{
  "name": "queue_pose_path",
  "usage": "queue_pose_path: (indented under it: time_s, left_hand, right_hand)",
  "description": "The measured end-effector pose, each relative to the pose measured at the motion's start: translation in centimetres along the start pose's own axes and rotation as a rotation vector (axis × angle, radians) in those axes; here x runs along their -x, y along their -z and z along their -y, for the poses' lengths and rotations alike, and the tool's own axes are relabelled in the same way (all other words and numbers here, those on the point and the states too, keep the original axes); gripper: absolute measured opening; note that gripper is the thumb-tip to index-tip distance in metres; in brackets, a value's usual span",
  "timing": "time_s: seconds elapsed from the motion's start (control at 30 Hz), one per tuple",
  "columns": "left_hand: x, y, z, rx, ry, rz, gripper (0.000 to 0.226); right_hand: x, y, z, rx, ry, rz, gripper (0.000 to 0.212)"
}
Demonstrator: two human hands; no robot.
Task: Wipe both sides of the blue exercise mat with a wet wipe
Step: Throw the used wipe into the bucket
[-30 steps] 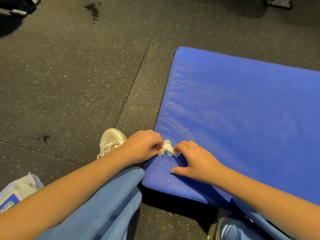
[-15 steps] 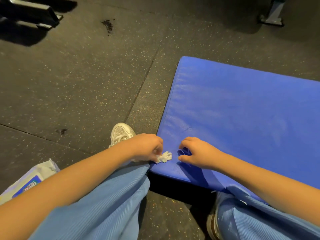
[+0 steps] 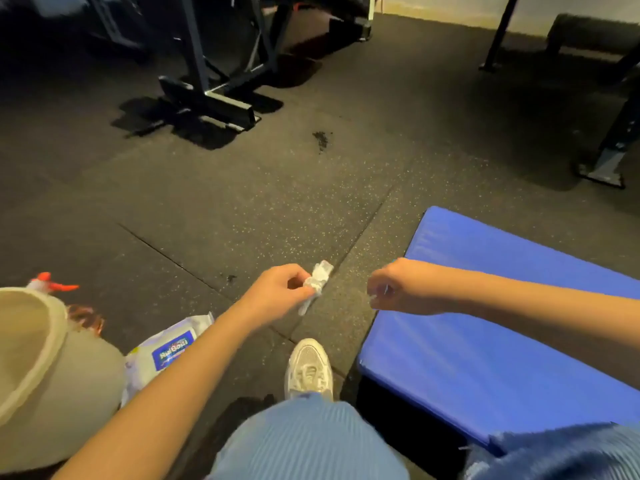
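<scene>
The blue exercise mat (image 3: pixel 502 348) lies flat on the dark floor at the right, its left corner near my white shoe. My left hand (image 3: pixel 280 289) is raised above the floor, left of the mat, and pinches a crumpled white wet wipe (image 3: pixel 318 280). My right hand (image 3: pixel 398 289) hovers over the mat's left edge with its fingers curled shut. Whether it holds anything small I cannot tell. Both hands are off the mat.
A pack of wet wipes (image 3: pixel 166 351) lies on the floor at my left, beside a beige bin (image 3: pixel 38 362). My shoe (image 3: pixel 308 368) stands between pack and mat. Black gym machine bases (image 3: pixel 214 102) stand at the back, another frame foot (image 3: pixel 602 171) at the right.
Both hands have lifted off the mat's near corner. The left hand carried the wipe up and left, off the mat. The view has tilted up, showing the gym machines.
</scene>
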State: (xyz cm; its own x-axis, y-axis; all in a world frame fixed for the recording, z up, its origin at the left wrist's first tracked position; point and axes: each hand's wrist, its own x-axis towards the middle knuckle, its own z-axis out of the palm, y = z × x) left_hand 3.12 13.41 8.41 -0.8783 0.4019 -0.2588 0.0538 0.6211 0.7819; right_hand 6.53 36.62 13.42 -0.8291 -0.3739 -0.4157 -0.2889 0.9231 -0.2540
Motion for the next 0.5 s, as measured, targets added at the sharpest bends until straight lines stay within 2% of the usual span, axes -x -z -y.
queue_pose_path:
  time_s: [0.17,0.23,0.3,0.4,0.5]
  left_hand:
    - [8.6,6.7,2.6,0.094,0.103,-0.399,0.005]
    - [12.1,9.1,4.8,0.116,0.165,-0.548,0.011]
    - [15.4,11.4,7.4,0.136,0.235,-0.672,0.015]
    - [19.4,14.7,11.0,0.102,0.355,-0.847,0.010]
    - [22.1,16.7,13.7,0.032,0.469,-0.949,0.017]
  right_hand:
    - [-2.8,3.8,9.8,0.003,0.170,-0.033,0.025]
    - [-4.1,3.7,13.8,-0.024,0.222,-0.053,0.026]
    - [-5.5,3.3,17.5,-0.074,0.258,-0.073,0.026]
    - [-7.7,2.6,22.4,-0.202,0.311,-0.121,0.025]
    - [-9.9,1.3,26.6,-0.375,0.343,-0.210,0.023]
